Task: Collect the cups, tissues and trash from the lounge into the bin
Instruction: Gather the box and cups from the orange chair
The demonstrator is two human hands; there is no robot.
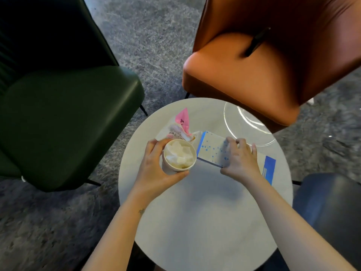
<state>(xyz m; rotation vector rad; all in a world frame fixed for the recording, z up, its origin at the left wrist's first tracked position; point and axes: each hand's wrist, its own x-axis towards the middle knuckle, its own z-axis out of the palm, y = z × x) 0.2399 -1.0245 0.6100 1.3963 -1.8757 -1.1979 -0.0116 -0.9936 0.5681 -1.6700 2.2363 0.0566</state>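
My left hand [154, 171] grips a white paper cup [178, 157] stuffed with crumpled white tissues, held over the left part of the round grey table [205, 212]. My right hand [241, 161] grips a white box with blue dots and blue ends [212, 148] lying on the table to the right of the cup. Just behind the cup lies a crumpled pink-and-white wrapper [180, 126]. No bin is in view.
A clear glass plate [248, 124] sits at the table's far right edge. A dark green chair [68, 118] stands to the left, an orange chair [263, 61] behind the table, a dark blue seat [332, 212] at the right. Grey carpet lies all around.
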